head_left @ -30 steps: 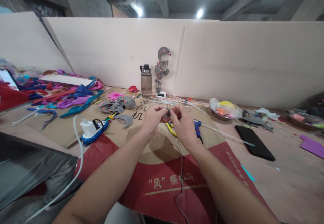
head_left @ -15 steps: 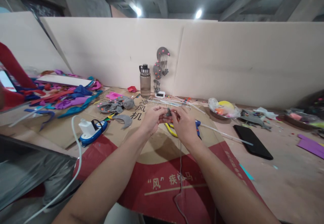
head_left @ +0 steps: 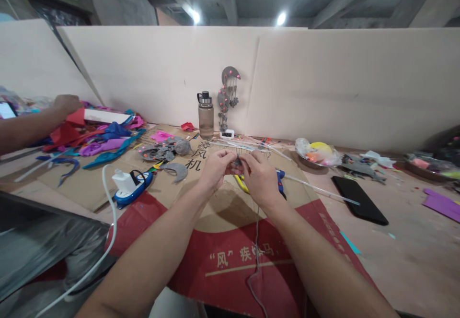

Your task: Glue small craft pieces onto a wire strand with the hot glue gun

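Close together over the cardboard sheet [head_left: 230,212], my left hand [head_left: 217,168] and my right hand [head_left: 259,176] pinch a small grey piece [head_left: 237,161] between their fingertips. Fingers cover most of that piece. A grey thread [head_left: 257,241] hangs from below my right hand down over the red part of the cardboard. Beneath and beside my right hand lie a yellow-handled tool [head_left: 241,183] and a blue glue gun [head_left: 280,180], both partly hidden. A grey crescent [head_left: 176,170] rests left of my hands.
Beyond my hands stand a bottle [head_left: 206,116] and a small white clock [head_left: 226,134]. A power strip [head_left: 132,188] is at the left, a black phone [head_left: 359,200] at the right. At far left, another person's hand [head_left: 68,103] holds red cloth [head_left: 68,130] above coloured scraps.
The other person's arm has come into view at the left, and the red cloth has moved right and lower. My fingers have closed further over the grey piece.
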Demonstrator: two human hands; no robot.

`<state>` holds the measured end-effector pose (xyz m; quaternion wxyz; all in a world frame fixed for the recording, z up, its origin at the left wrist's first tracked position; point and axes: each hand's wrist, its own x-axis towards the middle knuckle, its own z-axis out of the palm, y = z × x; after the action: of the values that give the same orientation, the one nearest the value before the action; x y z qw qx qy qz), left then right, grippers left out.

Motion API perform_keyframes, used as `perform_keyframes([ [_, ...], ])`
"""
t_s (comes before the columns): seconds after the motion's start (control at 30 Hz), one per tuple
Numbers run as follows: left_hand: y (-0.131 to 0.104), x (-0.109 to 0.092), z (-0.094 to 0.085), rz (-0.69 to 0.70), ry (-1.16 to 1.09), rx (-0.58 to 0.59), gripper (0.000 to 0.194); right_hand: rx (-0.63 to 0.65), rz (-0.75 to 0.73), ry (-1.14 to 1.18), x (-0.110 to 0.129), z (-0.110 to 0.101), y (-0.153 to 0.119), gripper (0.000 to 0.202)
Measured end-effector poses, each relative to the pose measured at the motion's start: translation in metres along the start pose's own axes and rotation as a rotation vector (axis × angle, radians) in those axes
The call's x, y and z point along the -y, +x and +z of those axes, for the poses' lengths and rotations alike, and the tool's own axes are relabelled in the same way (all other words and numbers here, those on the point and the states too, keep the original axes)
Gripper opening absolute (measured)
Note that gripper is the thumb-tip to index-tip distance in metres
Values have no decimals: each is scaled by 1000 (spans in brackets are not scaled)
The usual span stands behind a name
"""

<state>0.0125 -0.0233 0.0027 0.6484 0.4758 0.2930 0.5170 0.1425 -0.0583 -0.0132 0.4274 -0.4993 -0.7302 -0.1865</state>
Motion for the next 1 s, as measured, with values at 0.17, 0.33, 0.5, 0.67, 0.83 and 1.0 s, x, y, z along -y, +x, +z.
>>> perform_keyframes([
  [0.17,-3,-4,3,-6,-27,-15,14,-35,-22,-17,1,-1,1,26],
  [0.33,0,-1,1,14,-8,-34,16,-44,-49,-32,-1,-1,1,27],
  [0.5,1,0,1,41,38,-31,17,-2,-78,-61,-4,-1,-1,27],
  [0.67,0,0,1,76,94,-28,17,32,-106,-102,-4,-3,0,27],
  [0.83,5,3,-5,75,71,-4,20,47,6,154,-4,-5,4,26],
  [1.0,7,3,-7,36,18,-7,19,3,215,400,-7,-1,5,13],
])
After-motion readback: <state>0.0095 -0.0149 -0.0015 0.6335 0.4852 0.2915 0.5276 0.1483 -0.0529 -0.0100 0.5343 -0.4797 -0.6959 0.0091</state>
